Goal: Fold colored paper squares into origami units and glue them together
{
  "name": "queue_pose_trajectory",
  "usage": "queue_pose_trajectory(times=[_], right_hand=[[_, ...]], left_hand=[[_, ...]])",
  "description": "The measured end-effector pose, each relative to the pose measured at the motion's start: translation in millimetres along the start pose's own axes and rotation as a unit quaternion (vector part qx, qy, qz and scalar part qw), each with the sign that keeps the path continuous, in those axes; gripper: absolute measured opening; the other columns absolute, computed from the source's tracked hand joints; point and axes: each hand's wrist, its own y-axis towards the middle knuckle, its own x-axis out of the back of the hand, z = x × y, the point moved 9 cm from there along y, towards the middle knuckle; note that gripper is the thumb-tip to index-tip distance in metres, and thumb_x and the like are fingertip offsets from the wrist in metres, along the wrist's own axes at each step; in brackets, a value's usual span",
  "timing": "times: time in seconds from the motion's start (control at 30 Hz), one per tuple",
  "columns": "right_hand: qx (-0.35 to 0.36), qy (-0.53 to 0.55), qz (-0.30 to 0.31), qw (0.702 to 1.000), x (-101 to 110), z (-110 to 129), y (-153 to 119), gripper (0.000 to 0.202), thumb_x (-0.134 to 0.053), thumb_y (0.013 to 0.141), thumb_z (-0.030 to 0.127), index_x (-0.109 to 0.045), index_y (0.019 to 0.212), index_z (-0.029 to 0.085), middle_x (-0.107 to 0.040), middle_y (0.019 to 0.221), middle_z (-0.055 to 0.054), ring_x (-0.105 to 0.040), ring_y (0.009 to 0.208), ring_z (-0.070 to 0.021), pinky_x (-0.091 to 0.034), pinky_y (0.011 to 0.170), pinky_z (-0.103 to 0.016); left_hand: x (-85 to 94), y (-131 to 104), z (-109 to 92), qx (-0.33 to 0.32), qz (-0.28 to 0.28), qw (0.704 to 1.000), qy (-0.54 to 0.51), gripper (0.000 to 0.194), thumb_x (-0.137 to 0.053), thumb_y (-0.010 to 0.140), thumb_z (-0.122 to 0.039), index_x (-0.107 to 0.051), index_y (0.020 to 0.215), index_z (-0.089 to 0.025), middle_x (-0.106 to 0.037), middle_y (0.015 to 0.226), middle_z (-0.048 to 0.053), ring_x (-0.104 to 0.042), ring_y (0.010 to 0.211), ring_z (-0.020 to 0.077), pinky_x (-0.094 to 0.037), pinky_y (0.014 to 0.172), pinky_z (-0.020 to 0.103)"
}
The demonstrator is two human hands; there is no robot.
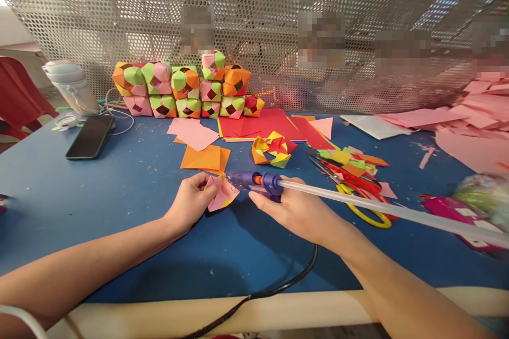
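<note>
My left hand (pixel 191 200) pinches a folded pink paper piece (pixel 221 196) that has a little yellow on it. Wrapped in my right hand (pixel 296 209) is a blue hot glue gun (pixel 242 177), its tip pointing left at the pink paper; whether they touch I cannot tell. A long clear glue stick (pixel 358 202) juts from the gun's back toward the right edge, and a black cord (pixel 286 283) runs from below it. Just beyond the gun lies a ring of folded yellow, red and orange paper (pixel 273 149).
Several paper balls (pixel 186 90) are stacked at the back against a perforated metal screen (pixel 278 26). Orange paper sheets (pixel 203 159) and red sheets (pixel 258 124) lie before them. Scissors (pixel 368 212) and paper scraps (pixel 353 161) are on the right; a phone (pixel 90 137) and bottle (pixel 73 87) stand left.
</note>
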Motion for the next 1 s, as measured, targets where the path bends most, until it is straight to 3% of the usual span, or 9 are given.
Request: queue_pose_trajectory(times=[0.17, 0.27, 0.37, 0.5, 0.63, 0.73, 0.87, 0.93, 1.0], right_hand=[[-0.006, 0.119, -0.028, 0.992, 9, -7, 2, 0.023, -0.048, 0.086, 0.034, -0.062, 0.076, 0.020, -0.063, 0.069, -0.001, -0.060, 0.075, -0.0180, -0.048, 0.070, -0.029], [-0.052, 0.145, -0.029, 0.988, 10, -21, 4, 0.028, -0.049, 0.085, 0.037, -0.061, 0.067, 0.018, -0.058, 0.059, 0.000, -0.057, 0.058, -0.0143, -0.047, 0.059, -0.027], [-0.108, 0.157, -0.032, 0.981, 6, -39, 7, 0.033, -0.047, 0.085, 0.041, -0.063, 0.072, 0.016, -0.056, 0.054, 0.001, -0.053, 0.048, -0.0125, -0.043, 0.047, -0.024], [-0.129, 0.057, -0.061, 0.988, 0, -58, 18, 0.037, -0.041, 0.087, 0.044, -0.063, 0.076, 0.016, -0.062, 0.062, -0.004, -0.060, 0.058, -0.0172, -0.043, 0.053, -0.026], [-0.117, -0.087, -0.018, 0.989, -10, -67, 23, 0.040, -0.041, 0.088, 0.047, -0.061, 0.067, 0.019, -0.060, 0.058, -0.004, -0.060, 0.057, -0.0178, -0.037, 0.052, -0.025], [-0.081, -0.114, 0.033, 0.990, -8, -60, 15, 0.044, -0.044, 0.087, 0.048, -0.057, 0.056, 0.020, -0.052, 0.046, -0.002, -0.052, 0.046, -0.0142, -0.031, 0.048, -0.025], [-0.084, -0.116, 0.091, 0.986, 2, -42, -6, 0.053, -0.043, 0.087, 0.051, -0.044, 0.044, 0.019, -0.043, 0.043, 0.000, -0.041, 0.040, -0.0107, -0.024, 0.043, -0.025], [-0.047, -0.015, 0.132, 0.990, -8, -21, -13, 0.048, -0.044, 0.087, 0.048, -0.044, 0.049, 0.019, -0.044, 0.046, 0.002, -0.041, 0.043, -0.0094, -0.026, 0.042, -0.023], [-0.039, 0.111, 0.092, 0.989, -12, -6, -13, 0.034, -0.045, 0.087, 0.044, -0.052, 0.066, 0.019, -0.051, 0.057, 0.003, -0.046, 0.050, -0.0093, -0.035, 0.045, -0.021]], left_hand=[[3.7, 2, 6, 0.005, -0.016, 1.000, -0.017, 0.016, -0.058, 0.071, -0.025, -0.050, 0.060, -0.016, -0.047, 0.057, -0.004, -0.041, 0.055, 0.0087, -0.030, 0.051, 0.021], [5.5, 3, 7, 0.007, -0.025, 0.999, -0.035, 0.012, -0.057, 0.072, -0.026, -0.054, 0.066, -0.016, -0.051, 0.063, -0.003, -0.044, 0.057, 0.0092, -0.033, 0.052, 0.021], [6.4, 4, 8, 0.007, -0.029, 0.997, -0.065, 0.011, -0.057, 0.073, -0.027, -0.057, 0.073, -0.016, -0.056, 0.068, -0.002, -0.049, 0.061, 0.0101, -0.036, 0.055, 0.021], [7.0, 4, 12, 0.008, -0.030, 0.995, -0.099, 0.015, -0.060, 0.072, -0.028, -0.061, 0.079, -0.015, -0.061, 0.075, -0.001, -0.054, 0.066, 0.0119, -0.039, 0.060, 0.022], [7.1, 4, 14, -0.001, -0.028, 0.993, -0.117, 0.016, -0.060, 0.073, -0.028, -0.062, 0.081, -0.015, -0.062, 0.076, 0.000, -0.054, 0.067, 0.0123, -0.040, 0.061, 0.023], [8.1, 4, 13, -0.002, -0.030, 0.993, -0.118, 0.017, -0.061, 0.073, -0.030, -0.062, 0.081, -0.015, -0.062, 0.076, 0.001, -0.054, 0.067, 0.0124, -0.040, 0.061, 0.023], [7.4, 2, 9, 0.005, -0.031, 0.994, -0.101, 0.018, -0.062, 0.073, -0.032, -0.061, 0.078, -0.015, -0.060, 0.070, -0.001, -0.052, 0.062, 0.0116, -0.038, 0.057, 0.022], [4.4, -1, 4, -0.002, -0.023, 0.996, -0.088, 0.018, -0.062, 0.073, -0.032, -0.061, 0.079, -0.015, -0.060, 0.072, 0.000, -0.052, 0.063, 0.0116, -0.039, 0.058, 0.022], [-0.2, -5, -2, -0.014, -0.009, 0.997, -0.077, 0.017, -0.062, 0.074, -0.031, -0.061, 0.079, -0.015, -0.060, 0.073, 0.000, -0.052, 0.065, 0.0117, -0.040, 0.059, 0.022]])
